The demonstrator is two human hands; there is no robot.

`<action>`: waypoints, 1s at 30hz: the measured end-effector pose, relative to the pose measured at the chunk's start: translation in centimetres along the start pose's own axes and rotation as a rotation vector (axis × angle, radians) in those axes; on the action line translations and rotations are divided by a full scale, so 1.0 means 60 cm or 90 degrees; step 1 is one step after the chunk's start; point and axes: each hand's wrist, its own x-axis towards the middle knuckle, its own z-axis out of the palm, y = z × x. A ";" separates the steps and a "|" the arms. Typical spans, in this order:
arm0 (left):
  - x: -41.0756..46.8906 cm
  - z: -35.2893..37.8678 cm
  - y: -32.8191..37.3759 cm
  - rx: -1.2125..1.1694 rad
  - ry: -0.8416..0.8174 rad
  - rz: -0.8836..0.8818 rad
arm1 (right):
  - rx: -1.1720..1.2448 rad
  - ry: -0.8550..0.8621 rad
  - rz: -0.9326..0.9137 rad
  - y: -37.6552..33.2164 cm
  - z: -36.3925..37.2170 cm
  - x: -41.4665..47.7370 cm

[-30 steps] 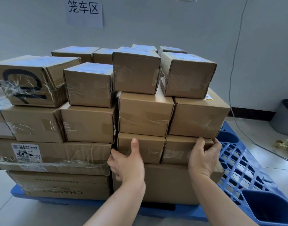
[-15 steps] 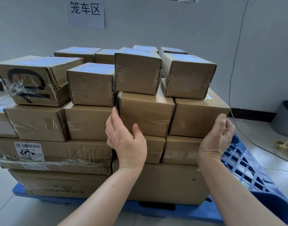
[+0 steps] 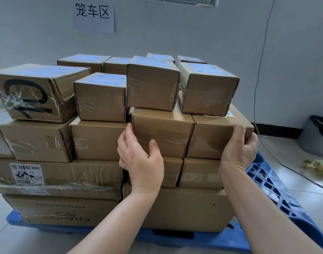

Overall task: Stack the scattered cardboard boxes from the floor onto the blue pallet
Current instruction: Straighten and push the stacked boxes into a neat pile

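On the blue pallet (image 3: 266, 182) the boxes (image 3: 100, 99) stand stacked several layers high, large ones at the bottom and small ones on top, close against the grey wall (image 3: 193, 33). We see both hands at the third layer, at the front right of the stack. The left hand (image 3: 140, 160) lies with straight fingers (image 3: 128, 136) along the left edge of the middle box (image 3: 162, 131), in the gap beside its neighbour, and its thumb rests apart from them on the front face. The right hand (image 3: 238, 147) grips the outer corner of the right box (image 3: 212, 138): its thumb lies on the front face and its fingers curl round the side. These two boxes touch each other and each carries a smaller box on top. At the far left of the stack a box (image 3: 32, 96) bears a thick black mark under tape. A paper sign (image 3: 93, 15) hangs on the wall above. To the right, a thin cable (image 3: 257, 70) runs down the wall to the floor (image 3: 303, 200), and a grey bin (image 3: 316, 138) stands there with some yellowish scraps (image 3: 318, 166) near it.
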 end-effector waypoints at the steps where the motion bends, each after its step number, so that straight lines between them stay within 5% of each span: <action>1: -0.001 -0.001 0.000 -0.004 0.001 0.000 | 0.001 0.002 -0.003 -0.001 -0.001 -0.001; 11: 0.034 -0.029 -0.017 -0.004 0.048 -0.004 | -0.070 0.007 -0.059 0.007 0.004 -0.006; 17: 0.077 -0.070 -0.044 0.054 0.079 -0.013 | -0.161 0.047 -0.499 -0.035 0.025 -0.061; 20: 0.094 -0.090 -0.058 0.097 0.093 0.000 | -0.098 -0.054 -0.657 -0.049 0.055 -0.138; 23: 0.109 -0.110 -0.075 0.164 0.087 0.036 | -0.052 -0.292 -0.607 -0.041 0.084 -0.225; 26: 0.123 -0.125 -0.093 0.237 0.057 0.084 | -0.227 -0.525 -0.430 -0.019 0.111 -0.281; 30: 0.133 -0.139 -0.105 0.311 0.024 0.124 | -0.344 -0.593 -0.251 -0.003 0.135 -0.300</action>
